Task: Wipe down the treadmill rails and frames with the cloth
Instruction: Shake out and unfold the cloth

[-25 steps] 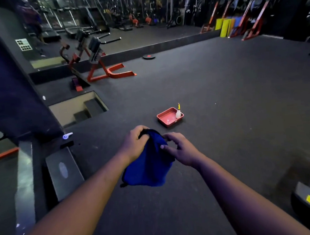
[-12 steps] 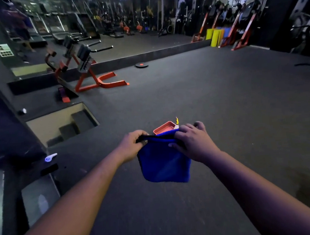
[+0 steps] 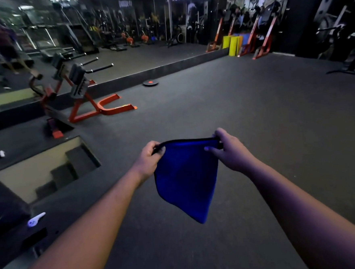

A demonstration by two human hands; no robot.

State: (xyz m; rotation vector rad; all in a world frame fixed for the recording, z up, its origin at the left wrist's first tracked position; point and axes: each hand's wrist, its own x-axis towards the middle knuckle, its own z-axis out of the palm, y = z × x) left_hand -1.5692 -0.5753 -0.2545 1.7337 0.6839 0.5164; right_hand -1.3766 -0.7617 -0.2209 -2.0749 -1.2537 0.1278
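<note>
Left hand (image 3: 148,160) pinches the near-left top corner of the blue cloth (image 3: 185,175) — top edge stretched level, left to right, above the dark floor (image 3: 255,118). Cloth hangs down, tapering to a point at bottom. Right hand (image 3: 228,149) pinches the right corner.

Two bare forearms, no sleeves, bare hands
</note>
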